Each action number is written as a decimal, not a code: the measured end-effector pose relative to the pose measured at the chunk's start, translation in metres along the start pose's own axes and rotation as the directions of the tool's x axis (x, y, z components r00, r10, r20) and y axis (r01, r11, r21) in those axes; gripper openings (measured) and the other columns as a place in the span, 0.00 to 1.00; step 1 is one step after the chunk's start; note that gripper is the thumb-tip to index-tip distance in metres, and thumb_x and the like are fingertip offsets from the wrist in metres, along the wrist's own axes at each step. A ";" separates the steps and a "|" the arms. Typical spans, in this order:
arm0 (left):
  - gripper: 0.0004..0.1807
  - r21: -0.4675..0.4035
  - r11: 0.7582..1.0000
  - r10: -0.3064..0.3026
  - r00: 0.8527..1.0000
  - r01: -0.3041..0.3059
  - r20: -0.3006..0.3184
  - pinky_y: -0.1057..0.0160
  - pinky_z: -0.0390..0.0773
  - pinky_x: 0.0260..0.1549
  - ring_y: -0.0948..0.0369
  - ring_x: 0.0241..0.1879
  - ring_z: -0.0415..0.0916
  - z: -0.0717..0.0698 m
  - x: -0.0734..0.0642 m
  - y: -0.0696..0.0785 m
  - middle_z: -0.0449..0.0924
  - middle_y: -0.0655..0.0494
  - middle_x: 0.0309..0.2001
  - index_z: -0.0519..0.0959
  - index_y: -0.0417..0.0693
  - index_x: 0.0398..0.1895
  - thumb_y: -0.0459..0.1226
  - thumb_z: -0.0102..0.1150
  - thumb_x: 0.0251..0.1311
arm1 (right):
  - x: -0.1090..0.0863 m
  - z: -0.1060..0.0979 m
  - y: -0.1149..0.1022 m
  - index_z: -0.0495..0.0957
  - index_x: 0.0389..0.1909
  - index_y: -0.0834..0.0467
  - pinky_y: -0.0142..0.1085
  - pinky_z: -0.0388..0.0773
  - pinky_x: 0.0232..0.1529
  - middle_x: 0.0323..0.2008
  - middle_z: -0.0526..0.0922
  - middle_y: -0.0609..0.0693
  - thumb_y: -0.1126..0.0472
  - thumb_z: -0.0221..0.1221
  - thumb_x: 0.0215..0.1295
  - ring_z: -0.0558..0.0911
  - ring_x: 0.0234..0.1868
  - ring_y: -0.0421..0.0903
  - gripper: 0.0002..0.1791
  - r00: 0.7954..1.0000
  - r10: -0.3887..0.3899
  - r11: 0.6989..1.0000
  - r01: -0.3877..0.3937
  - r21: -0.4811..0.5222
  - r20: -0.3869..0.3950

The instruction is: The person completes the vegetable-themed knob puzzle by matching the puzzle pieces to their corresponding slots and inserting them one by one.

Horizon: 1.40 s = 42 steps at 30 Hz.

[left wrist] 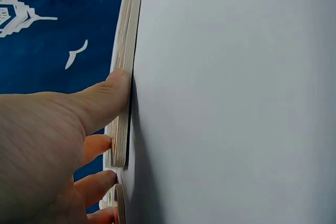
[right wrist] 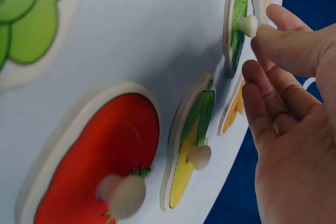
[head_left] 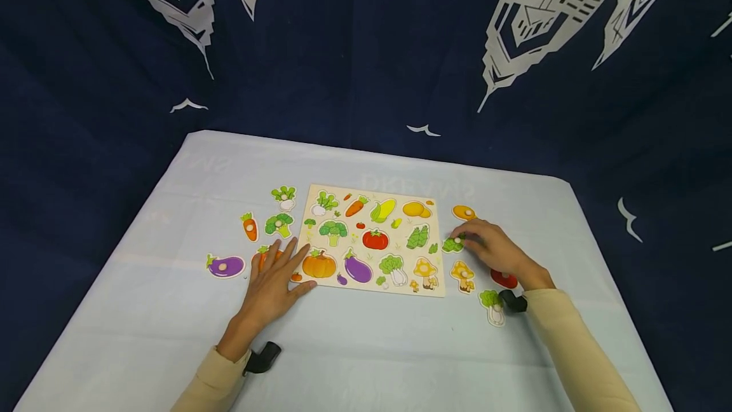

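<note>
A wooden vegetable puzzle board [head_left: 343, 211] lies on the table. My left hand [head_left: 271, 288] rests spread at its lower left corner, the thumb on the front edge in the left wrist view. The other fingers partly cover a pumpkin piece [head_left: 264, 250]. To the right of the board, my right hand [head_left: 494, 248] reaches over a green leafy puzzle piece [head_left: 452, 246]. In the right wrist view its thumb and fingertips are at the round knob [right wrist: 248, 25] of that piece, loosely bent, with the knob still visible beside them.
Left of the board lie a radish piece [head_left: 283, 198], broccoli piece [head_left: 278, 225], carrot piece [head_left: 249, 227] and eggplant piece [head_left: 225, 266]. On the right are a potato piece [head_left: 464, 212], mushroom piece [head_left: 462, 276], tomato piece [head_left: 503, 280], bok choy piece [head_left: 493, 307] and corn piece [right wrist: 191, 140].
</note>
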State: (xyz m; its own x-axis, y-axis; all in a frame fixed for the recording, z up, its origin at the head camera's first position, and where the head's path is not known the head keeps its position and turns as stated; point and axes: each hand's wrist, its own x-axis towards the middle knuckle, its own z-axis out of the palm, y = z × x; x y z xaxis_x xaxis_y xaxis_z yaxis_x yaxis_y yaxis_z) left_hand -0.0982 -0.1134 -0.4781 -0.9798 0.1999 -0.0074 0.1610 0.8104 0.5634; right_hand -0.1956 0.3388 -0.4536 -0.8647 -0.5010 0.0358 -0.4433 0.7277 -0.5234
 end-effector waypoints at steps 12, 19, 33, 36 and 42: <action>0.42 -0.014 1.000 -0.012 1.000 0.012 -0.012 0.30 0.34 0.70 0.37 0.78 0.40 0.001 0.000 -0.001 0.55 0.40 0.77 0.64 0.49 0.75 0.45 0.70 0.58 | 0.007 0.010 0.002 0.83 0.41 0.58 0.43 0.79 0.52 0.44 0.85 0.50 0.76 0.59 0.65 0.80 0.48 0.47 0.12 0.999 0.028 1.000 -0.028 -0.013 0.025; 0.42 -0.018 1.000 -0.010 1.000 0.010 -0.013 0.30 0.34 0.70 0.37 0.78 0.40 0.001 0.002 -0.001 0.55 0.41 0.78 0.65 0.49 0.75 0.45 0.70 0.58 | 0.007 0.012 0.001 0.84 0.41 0.57 0.46 0.78 0.53 0.45 0.85 0.51 0.75 0.60 0.65 0.81 0.50 0.49 0.12 0.997 0.072 0.997 -0.072 -0.007 0.012; 0.43 -0.032 0.999 -0.018 1.000 0.019 0.001 0.32 0.33 0.71 0.38 0.78 0.39 0.004 0.003 -0.003 0.54 0.42 0.78 0.64 0.50 0.75 0.47 0.70 0.58 | 0.008 0.006 0.000 0.85 0.42 0.57 0.50 0.78 0.55 0.47 0.85 0.53 0.75 0.59 0.66 0.81 0.53 0.52 0.12 0.996 0.092 0.995 -0.091 -0.046 0.014; 0.43 -0.025 0.999 -0.020 1.000 0.020 0.001 0.32 0.33 0.71 0.38 0.78 0.39 0.005 0.004 -0.003 0.54 0.42 0.78 0.64 0.50 0.75 0.47 0.71 0.58 | 0.009 0.004 -0.001 0.84 0.42 0.57 0.49 0.79 0.54 0.46 0.85 0.52 0.75 0.59 0.66 0.82 0.51 0.51 0.12 0.996 0.093 0.995 -0.092 -0.042 0.007; 0.43 -0.017 1.000 -0.014 1.000 0.013 -0.023 0.31 0.35 0.70 0.37 0.78 0.41 0.003 0.000 -0.003 0.55 0.40 0.77 0.65 0.49 0.75 0.46 0.71 0.57 | 0.019 0.006 -0.008 0.85 0.41 0.57 0.47 0.81 0.51 0.44 0.86 0.51 0.76 0.60 0.65 0.83 0.48 0.49 0.12 0.998 0.055 0.998 -0.055 -0.024 -0.011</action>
State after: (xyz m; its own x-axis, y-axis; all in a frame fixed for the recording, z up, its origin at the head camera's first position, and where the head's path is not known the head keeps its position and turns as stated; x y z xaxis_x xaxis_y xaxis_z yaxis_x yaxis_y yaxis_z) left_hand -0.0989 -0.1144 -0.4825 -0.9844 0.1758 0.0041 0.1459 0.8034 0.5773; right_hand -0.2070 0.3208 -0.4535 -0.8902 -0.4552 0.0163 -0.4005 0.7653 -0.5040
